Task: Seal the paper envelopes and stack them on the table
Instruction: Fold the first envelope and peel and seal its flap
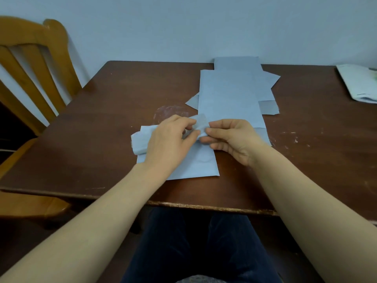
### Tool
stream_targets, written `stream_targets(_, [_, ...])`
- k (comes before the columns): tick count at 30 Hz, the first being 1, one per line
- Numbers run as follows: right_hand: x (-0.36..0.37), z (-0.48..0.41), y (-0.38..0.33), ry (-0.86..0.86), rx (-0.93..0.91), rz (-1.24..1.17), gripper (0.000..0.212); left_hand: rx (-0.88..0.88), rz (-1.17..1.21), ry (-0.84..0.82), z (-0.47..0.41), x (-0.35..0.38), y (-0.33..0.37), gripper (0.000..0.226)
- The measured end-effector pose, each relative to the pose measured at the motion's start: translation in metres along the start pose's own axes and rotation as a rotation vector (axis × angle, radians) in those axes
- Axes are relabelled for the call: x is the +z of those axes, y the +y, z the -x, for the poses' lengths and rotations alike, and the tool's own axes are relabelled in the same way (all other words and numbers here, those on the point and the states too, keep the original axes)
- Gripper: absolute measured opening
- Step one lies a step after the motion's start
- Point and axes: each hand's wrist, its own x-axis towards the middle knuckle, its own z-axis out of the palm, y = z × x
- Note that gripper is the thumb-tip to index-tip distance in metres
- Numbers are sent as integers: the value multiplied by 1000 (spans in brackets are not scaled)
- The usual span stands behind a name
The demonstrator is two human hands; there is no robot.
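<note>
Both hands over the near envelope [195,164], which lies flat on the table [102,127] close to the front edge. Left hand [169,141] and right hand [234,139] each pinch the same small strip [201,123] of pale paper between thumb and fingers, fingertips nearly touching, strip lifted just above the envelope's top end. Can't tell if it's a flap or a peel-off liner. Envelope's left end looks curled up beside the left wrist. Loose pile of envelopes [230,92] behind the hands, overlapping at skewed angles, reaching the far table edge. Wooden chair [34,64] at left. White paper item [359,82] on the far right corner.
</note>
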Motion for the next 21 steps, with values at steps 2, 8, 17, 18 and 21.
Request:
stream_targets(2, [-2, 0, 1, -17, -11, -10, 9, -24, 19, 10, 0, 3, 4, 26])
stream_targets(8, [-3, 2, 3, -48, -18, 35, 20, -61, -34, -18, 0, 6, 10, 26])
stream_targets(17, [-1, 5, 4, -70, -40, 72, 27, -76, -160, -9, -3, 9, 15, 23])
stream_targets(18, [-1, 5, 4, -68, -50, 79, 26, -81, -166, -9, -3, 9, 16, 22])
stream_targets(21, [-2, 5, 5, -54, -79, 84, 22, -87, -157, -4, -4, 9, 15, 20])
